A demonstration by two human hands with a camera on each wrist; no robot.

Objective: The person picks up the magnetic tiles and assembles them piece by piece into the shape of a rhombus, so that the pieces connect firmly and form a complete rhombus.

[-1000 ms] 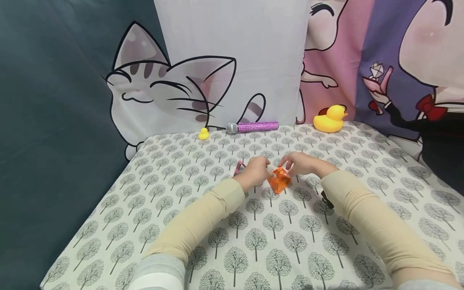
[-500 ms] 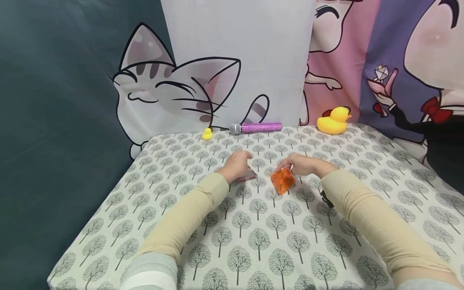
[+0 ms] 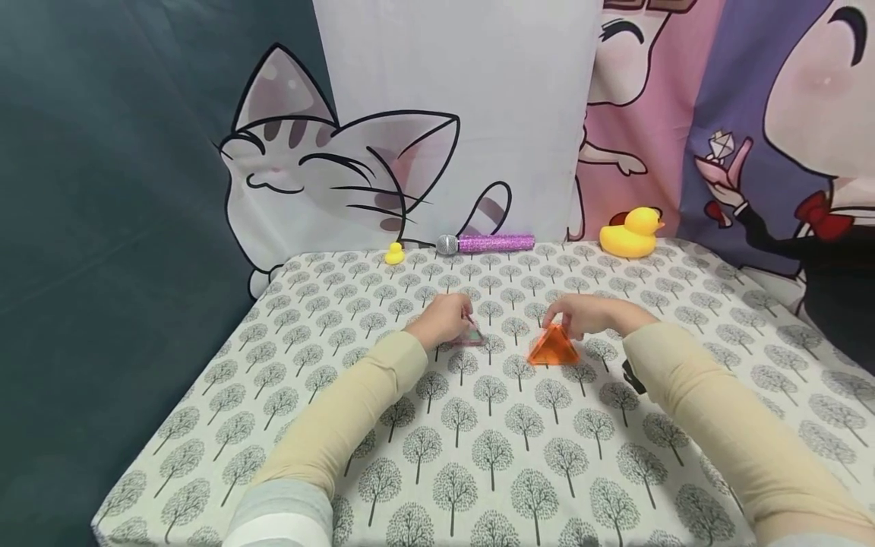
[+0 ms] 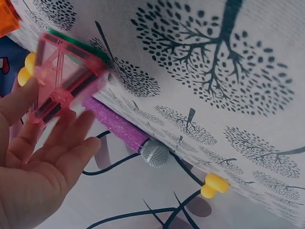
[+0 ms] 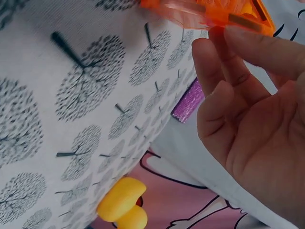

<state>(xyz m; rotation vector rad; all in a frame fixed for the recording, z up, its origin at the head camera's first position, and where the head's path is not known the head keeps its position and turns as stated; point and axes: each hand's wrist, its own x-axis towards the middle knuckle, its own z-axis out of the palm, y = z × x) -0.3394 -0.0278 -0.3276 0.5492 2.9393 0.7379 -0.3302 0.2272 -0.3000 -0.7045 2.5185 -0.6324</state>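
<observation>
My left hand (image 3: 443, 319) pinches a pink see-through magnetic tile pyramid (image 4: 62, 76) between thumb and fingers. One green edge shows on its far side in the left wrist view, and the hand covers much of it in the head view. To its right, my right hand (image 3: 581, 313) holds an orange see-through magnetic tile pyramid (image 3: 554, 348) by its top, with thumb and fingertips. Its wide side faces down, close over the tablecloth. The right wrist view shows only the lower part of the orange pyramid (image 5: 214, 14), cut off at the upper edge.
A patterned cloth with trees covers the table (image 3: 383, 486). Along the back edge lie a small yellow duck (image 3: 394, 254), a purple glittery microphone (image 3: 495, 243) and a bigger yellow duck (image 3: 630, 234). A cartoon curtain (image 3: 519, 114) hangs behind.
My left hand has left the orange pyramid and moved left to take hold of the pink one. The right hand has shifted the orange pyramid rightward and turned it point up.
</observation>
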